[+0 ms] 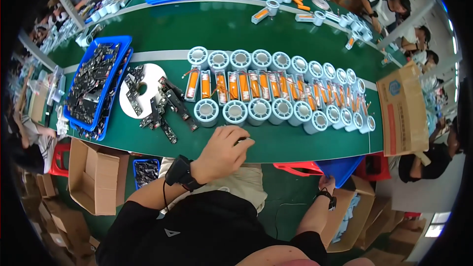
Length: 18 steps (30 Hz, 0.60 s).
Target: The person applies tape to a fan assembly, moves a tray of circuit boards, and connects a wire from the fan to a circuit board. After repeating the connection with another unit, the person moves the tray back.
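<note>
My left hand [224, 151] is over the table's near edge, its fingers curled around a small dark thing I cannot make out. Just beyond it stand two rows of pale blue round housings [259, 112] with grilled tops. Between the rows lie handle-shaped shells holding orange battery cells [244, 86] and thin wires. Lower right, below the table edge, my right hand [327, 183] grips the rim of a blue tray [342, 167]; its fingers are partly hidden. Left of the housings, black circuit boards [170, 101] lie loose on and around a white disc [129, 106].
Stacked blue trays [127, 49] full of circuit boards stand at the table's left. A cardboard box [404, 111] sits at its right end. Below are open boxes [96, 177], a small bin of dark parts [147, 173] and a red stool [298, 168]. Other people work across the green table [172, 29].
</note>
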Tool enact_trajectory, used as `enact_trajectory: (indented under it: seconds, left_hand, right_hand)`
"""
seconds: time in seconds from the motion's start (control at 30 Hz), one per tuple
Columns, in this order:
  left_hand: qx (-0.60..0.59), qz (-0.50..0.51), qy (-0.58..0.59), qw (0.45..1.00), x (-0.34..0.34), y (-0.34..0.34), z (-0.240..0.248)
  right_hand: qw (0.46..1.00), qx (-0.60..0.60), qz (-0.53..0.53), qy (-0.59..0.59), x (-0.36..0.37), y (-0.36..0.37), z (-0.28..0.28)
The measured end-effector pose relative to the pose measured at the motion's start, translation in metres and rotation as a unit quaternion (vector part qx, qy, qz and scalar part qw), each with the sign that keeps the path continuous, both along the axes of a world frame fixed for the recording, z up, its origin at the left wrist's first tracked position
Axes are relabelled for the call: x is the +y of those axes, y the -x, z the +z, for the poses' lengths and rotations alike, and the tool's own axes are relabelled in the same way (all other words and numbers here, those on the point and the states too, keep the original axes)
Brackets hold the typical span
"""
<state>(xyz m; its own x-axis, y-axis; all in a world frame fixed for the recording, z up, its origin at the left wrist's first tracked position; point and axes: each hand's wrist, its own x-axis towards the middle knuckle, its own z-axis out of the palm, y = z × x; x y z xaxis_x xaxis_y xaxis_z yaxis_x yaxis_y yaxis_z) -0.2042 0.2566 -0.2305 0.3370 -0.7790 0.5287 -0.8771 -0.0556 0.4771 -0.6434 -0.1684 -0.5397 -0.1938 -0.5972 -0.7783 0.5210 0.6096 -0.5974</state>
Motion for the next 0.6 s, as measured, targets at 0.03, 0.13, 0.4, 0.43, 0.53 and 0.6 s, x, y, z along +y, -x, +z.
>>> enact_trajectory:
  seconds: [0.03,0.13,0.4,0.43,0.53,0.6]
  left_hand:
    - [0.007,0.003,0.006,1.0,0.001,-0.003,-0.002]
    - [-0.001,-0.006,-0.006,1.0,0.013,-0.004,-0.01]
    - [0.072,-0.082,0.046,0.993,0.023,-0.001,-0.019]
    - [0.079,-0.082,0.054,0.992,0.026,-0.002,-0.022]
    - [0.071,-0.16,-0.045,0.983,0.026,0.002,-0.028]
    - [0.095,-0.168,-0.031,0.981,0.026,0.0,-0.033]
  right_hand:
    - [0.999,0.039,0.031,-0.012,-0.015,-0.007,0.002]
    - [0.977,0.112,0.17,-0.061,-0.026,-0.031,0.018]
    - [0.858,0.359,0.364,0.046,-0.104,0.092,0.19]
    - [0.857,0.376,0.335,0.106,-0.117,0.122,0.246]
    - [0.796,0.483,0.255,0.26,-0.134,0.159,0.416]
    - [0.719,0.554,0.238,0.345,-0.124,0.12,0.534]
